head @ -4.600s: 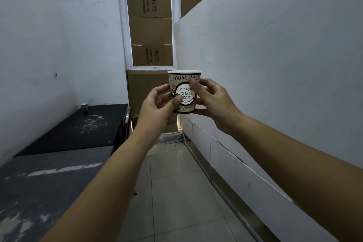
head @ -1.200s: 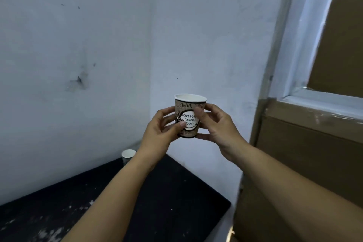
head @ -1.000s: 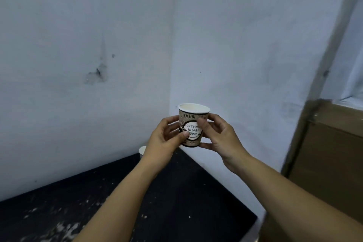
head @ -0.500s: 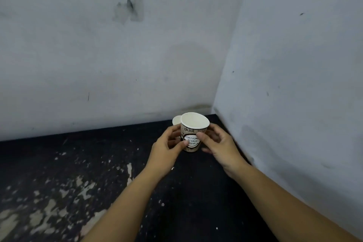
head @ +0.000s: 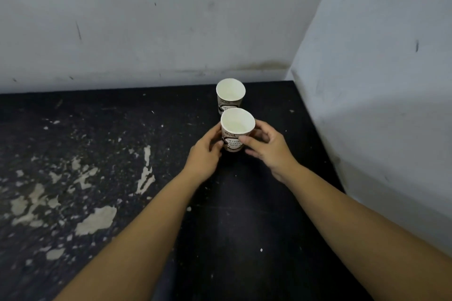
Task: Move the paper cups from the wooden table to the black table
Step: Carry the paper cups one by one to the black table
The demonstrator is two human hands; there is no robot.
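Two paper cups in view, both at the black tabletop (head: 244, 215), far right corner by the walls.

Near: both forearms reach in from the bottom edge. Tabletop surface dark, with pale chipped patches (head: 95, 220) across its left half; bare and dark under the arms.

Middle: held cup (head: 236, 131) upright, mouth open to camera, printed band facing the person. Left hand (head: 204, 154) curls round its left side, fingers against the wall of the cup. Right hand (head: 266, 145) curls round the right side, thumb laid across the print. Both hands holding the one cup. Base looks at or just above the tabletop; contact hidden by the fingers, cannot tell if it is down.

Far: second cup (head: 230, 96) stands upright on the tabletop just behind the held one, untouched by either hand. From this angle the two overlap; touching or a small gap, cannot tell. White walls (head: 146, 19) meet in the corner beyond.

Progress, as judged: one cup delivered, another at the point of being set down and released. Wooden table out of view, so how many cups remain there is unknown.
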